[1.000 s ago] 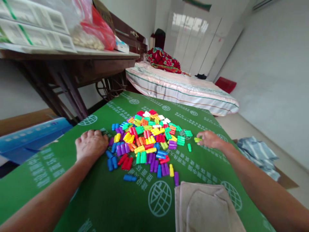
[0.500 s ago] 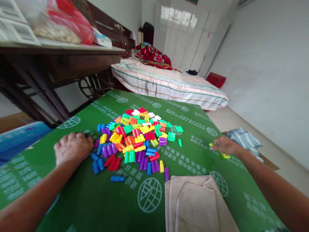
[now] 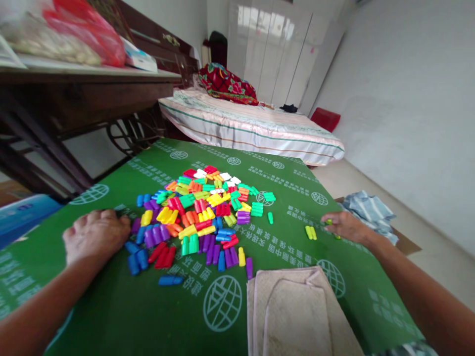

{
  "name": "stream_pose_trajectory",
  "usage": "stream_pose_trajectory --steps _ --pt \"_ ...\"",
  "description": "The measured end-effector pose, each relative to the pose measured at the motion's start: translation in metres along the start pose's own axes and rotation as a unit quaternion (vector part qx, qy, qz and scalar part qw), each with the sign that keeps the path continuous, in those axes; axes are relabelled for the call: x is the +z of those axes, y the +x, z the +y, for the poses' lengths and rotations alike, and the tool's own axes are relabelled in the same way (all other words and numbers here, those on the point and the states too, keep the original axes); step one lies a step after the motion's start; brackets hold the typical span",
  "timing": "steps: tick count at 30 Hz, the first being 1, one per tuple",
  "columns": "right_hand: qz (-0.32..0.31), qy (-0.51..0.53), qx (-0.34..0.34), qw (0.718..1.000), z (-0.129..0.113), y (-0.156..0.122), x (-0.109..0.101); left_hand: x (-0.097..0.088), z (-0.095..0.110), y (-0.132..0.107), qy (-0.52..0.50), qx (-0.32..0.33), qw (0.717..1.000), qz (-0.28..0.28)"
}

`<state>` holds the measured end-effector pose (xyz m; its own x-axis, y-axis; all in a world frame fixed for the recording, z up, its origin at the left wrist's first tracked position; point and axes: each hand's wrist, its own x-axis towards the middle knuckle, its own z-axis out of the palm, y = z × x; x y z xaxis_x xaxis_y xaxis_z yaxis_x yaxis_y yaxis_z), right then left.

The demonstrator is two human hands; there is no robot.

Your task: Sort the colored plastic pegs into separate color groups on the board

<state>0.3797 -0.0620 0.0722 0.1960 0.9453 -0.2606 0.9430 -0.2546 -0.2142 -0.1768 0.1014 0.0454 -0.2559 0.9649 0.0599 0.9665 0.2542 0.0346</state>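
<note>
Lime pieces (image 3: pixel 308 233): glossy, bottle-shaped, two lying side by side; right hand (image 3: pixel 346 226) partly covers more lime, pinch unclear; left hand (image 3: pixel 96 235) palm down, fingers bent, grasp unclear

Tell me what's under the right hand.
Yellow-green plastic shows at the right hand's fingertips and lower edge, with green board around; the palm hides anything else.

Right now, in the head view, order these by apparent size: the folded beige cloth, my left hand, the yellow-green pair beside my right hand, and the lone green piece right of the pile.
Largest to smallest:
1. Folded beige cloth
2. Left hand
3. Yellow-green pair
4. Lone green piece
</note>
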Motion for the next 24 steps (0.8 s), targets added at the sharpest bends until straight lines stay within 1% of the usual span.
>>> stream_pose_trajectory --steps 3,6,9,11,14,19,24 --pt "-0.014 -0.067 -0.065 0.995 -0.007 -0.004 0.008 0.001 -0.001 0.001 -0.001 0.001 1.000 0.004" --pt "-0.020 -0.138 -0.099 0.985 -0.022 -0.006 0.017 0.000 0.000 0.001 -0.003 -0.002 1.000 0.000" --pt "-0.010 -0.178 -0.087 0.980 -0.033 -0.004 0.020 -0.003 0.001 0.000 0.000 -0.005 1.000 -0.005" --pt "-0.011 -0.179 -0.068 0.981 -0.033 -0.001 0.019 -0.004 0.001 0.000 0.000 -0.007 1.000 -0.006" --pt "-0.011 -0.161 -0.045 0.986 -0.025 0.008 0.016 -0.003 0.001 0.000 -0.005 -0.002 1.000 0.001" --pt "-0.002 -0.134 -0.001 0.991 -0.003 0.031 0.010 0.001 0.000 0.003 -0.002 -0.004 1.000 -0.002" --pt "-0.018 -0.072 0.029 0.997 0.011 0.048 0.008 0.002 0.000 0.004 0.010 -0.002 1.000 -0.002"
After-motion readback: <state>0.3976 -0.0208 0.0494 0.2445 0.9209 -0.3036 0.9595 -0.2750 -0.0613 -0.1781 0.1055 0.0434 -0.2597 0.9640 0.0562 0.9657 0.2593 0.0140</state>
